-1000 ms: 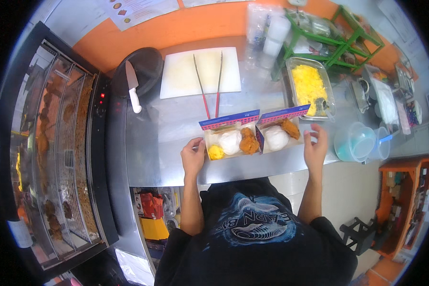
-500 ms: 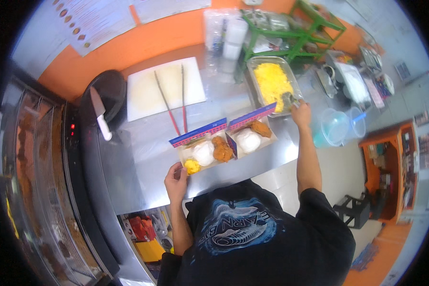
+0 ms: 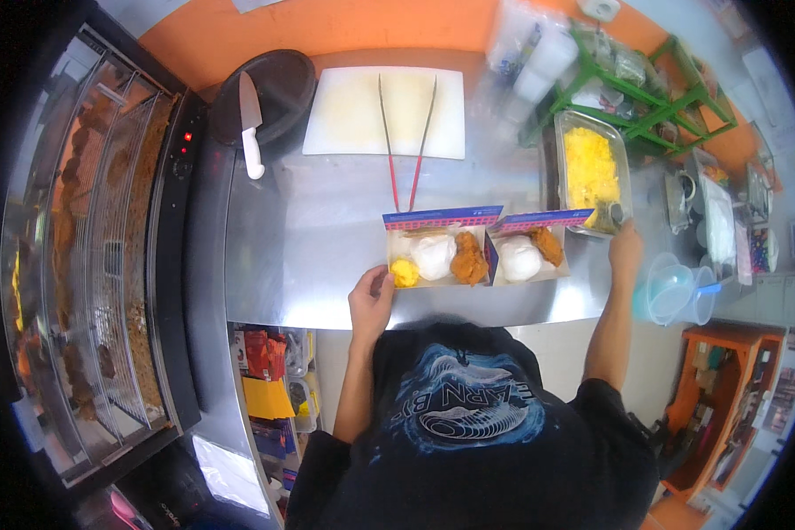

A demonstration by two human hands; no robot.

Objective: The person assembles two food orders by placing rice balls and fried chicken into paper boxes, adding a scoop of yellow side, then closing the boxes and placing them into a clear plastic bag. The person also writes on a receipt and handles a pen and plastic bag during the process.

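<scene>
Scooping step, apparently: right hand [image 3: 625, 254] has fingers closed round serving spoon [image 3: 616, 212] in metal tray [image 3: 628, 168] of yellow food [image 3: 590, 164], left hand [image 3: 371, 302] at left meal box [image 3: 442, 216] well left of tray, grip unclear, next move likely calling for a level lift to right meal box [image 3: 541, 220], nearer tray.

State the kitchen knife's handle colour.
The kitchen knife handle is white, best seen in the head view.

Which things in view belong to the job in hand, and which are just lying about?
Apparently in use:
- left food box, touched by the left hand
- right food box, beside it
- tray of yellow food
- spoon, at the right hand

Apparently lying about:
- knife
- tongs
- cutting board
- plastic tubs
</scene>
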